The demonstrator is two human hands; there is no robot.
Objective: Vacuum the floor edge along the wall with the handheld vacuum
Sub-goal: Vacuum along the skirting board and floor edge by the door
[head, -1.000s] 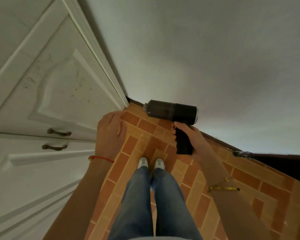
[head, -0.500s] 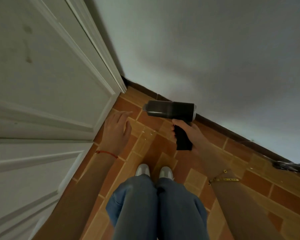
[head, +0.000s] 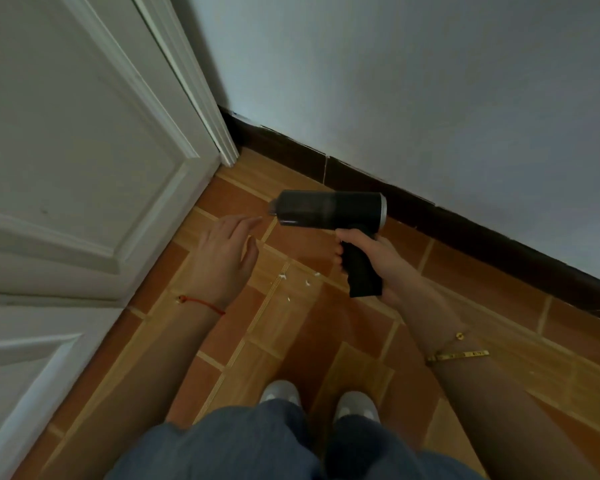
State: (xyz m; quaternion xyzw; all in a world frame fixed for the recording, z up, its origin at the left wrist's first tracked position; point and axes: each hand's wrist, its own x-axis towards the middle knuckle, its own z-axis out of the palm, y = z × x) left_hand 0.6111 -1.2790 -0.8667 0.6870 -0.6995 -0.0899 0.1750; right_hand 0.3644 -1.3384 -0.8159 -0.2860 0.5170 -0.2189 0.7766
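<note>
My right hand grips the handle of a black handheld vacuum. Its barrel lies level above the floor with the nozzle pointing left toward the door corner. My left hand hovers open just left of the nozzle, fingers spread, holding nothing. A dark baseboard runs along the grey wall from the corner down to the right. Small white crumbs lie on the orange tiled floor between my hands, a short way out from the baseboard.
A white panelled door and its frame fill the left side and meet the wall at the corner. My knees in blue jeans and pale shoes are at the bottom, near the crumbs.
The view has dropped closer to the floor and my knees have bent. Both hands and the vacuum came down toward the tiles, and the white crumbs now show clearly.
</note>
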